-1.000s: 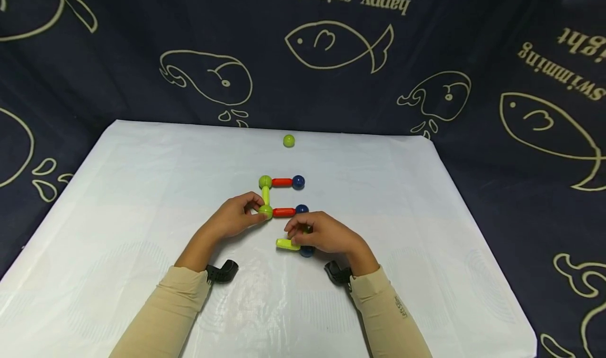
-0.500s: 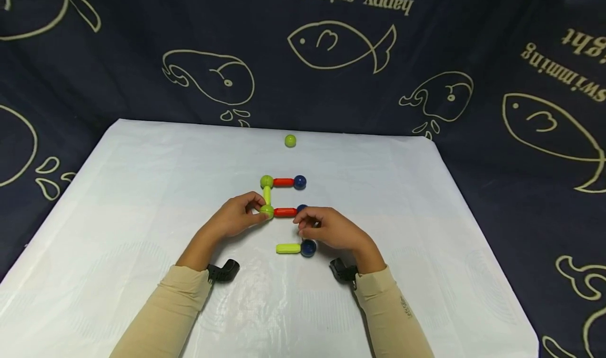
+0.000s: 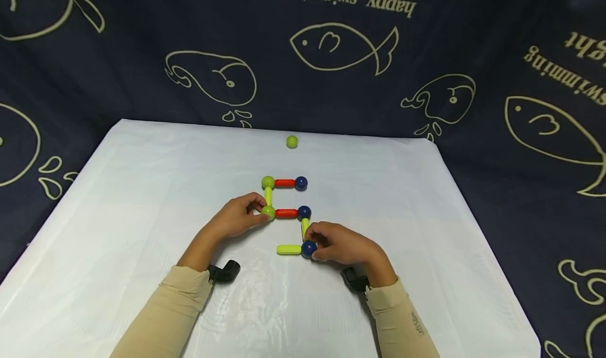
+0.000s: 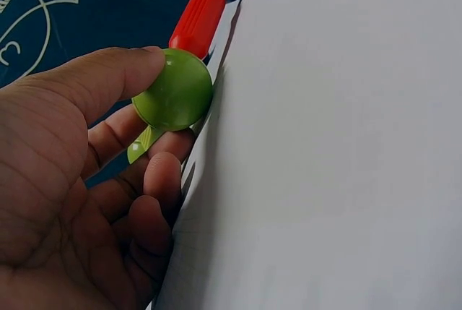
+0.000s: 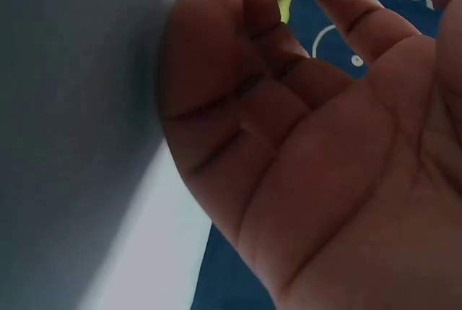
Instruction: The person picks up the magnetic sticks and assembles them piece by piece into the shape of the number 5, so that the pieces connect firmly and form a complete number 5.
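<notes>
My left hand (image 3: 236,216) pinches a green ball (image 4: 173,89) between thumb and fingers. From that ball a red rod (image 3: 286,214) runs right to a dark blue ball (image 3: 304,212), and a yellow-green rod (image 3: 268,196) leads up to another green ball (image 3: 268,182). A second upright yellow-green rod (image 3: 305,228) joins the dark blue ball to a lower blue ball (image 3: 309,249). My right hand (image 3: 347,244) holds this lower ball by thumb and fingertips, partly covering the rod above it. A horizontal yellow-green rod (image 3: 289,249) sticks out leftward from the lower ball.
Another red rod (image 3: 284,182) ends in a blue ball (image 3: 301,183) at the top of the joined pieces. One loose green ball (image 3: 292,141) lies near the far edge of the white table (image 3: 142,200). Dark fish-patterned cloth (image 3: 265,21) hangs behind.
My right hand first shifts up toward the middle blue ball, then comes back down to the lower one. The lower-left yellow-green rod, tilted earlier, lies level. The left hand stays put.
</notes>
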Tool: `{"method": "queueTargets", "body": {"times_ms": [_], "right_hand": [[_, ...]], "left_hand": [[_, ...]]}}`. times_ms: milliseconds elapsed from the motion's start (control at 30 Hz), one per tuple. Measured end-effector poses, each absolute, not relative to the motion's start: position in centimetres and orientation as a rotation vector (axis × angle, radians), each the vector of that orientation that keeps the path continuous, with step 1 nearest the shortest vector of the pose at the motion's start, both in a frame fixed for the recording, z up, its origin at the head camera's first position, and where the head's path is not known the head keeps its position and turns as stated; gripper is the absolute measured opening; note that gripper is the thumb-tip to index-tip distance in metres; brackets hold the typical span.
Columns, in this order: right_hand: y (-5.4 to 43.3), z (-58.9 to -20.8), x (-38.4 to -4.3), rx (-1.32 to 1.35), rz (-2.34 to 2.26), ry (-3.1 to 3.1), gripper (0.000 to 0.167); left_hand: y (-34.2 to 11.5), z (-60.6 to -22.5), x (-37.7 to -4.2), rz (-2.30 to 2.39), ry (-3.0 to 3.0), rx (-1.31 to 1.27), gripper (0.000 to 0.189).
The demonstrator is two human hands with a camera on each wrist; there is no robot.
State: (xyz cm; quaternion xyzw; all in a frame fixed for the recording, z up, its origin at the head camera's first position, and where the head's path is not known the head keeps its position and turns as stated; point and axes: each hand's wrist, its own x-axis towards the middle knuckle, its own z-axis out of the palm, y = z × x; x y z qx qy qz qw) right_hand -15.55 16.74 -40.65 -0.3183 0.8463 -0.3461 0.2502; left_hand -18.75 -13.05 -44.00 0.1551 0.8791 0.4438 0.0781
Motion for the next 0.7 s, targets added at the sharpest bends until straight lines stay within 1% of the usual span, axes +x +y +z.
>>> {"method": "queueTargets", "body": {"times_ms": [267, 700], "right_hand": [[16.28, -41.00, -15.44, -0.895, -0.918, 2.333, 0.022], [16.18, -41.43, -15.76, -0.923, -0.935, 2.313, 0.024]], "left_hand": [[-13.06, -44.01, -18.65, 1.323, 2.632, 0.464, 0.024], [-12.85, -43.97, -18.66, 1.328, 2.643, 0.467, 0.025]]}}
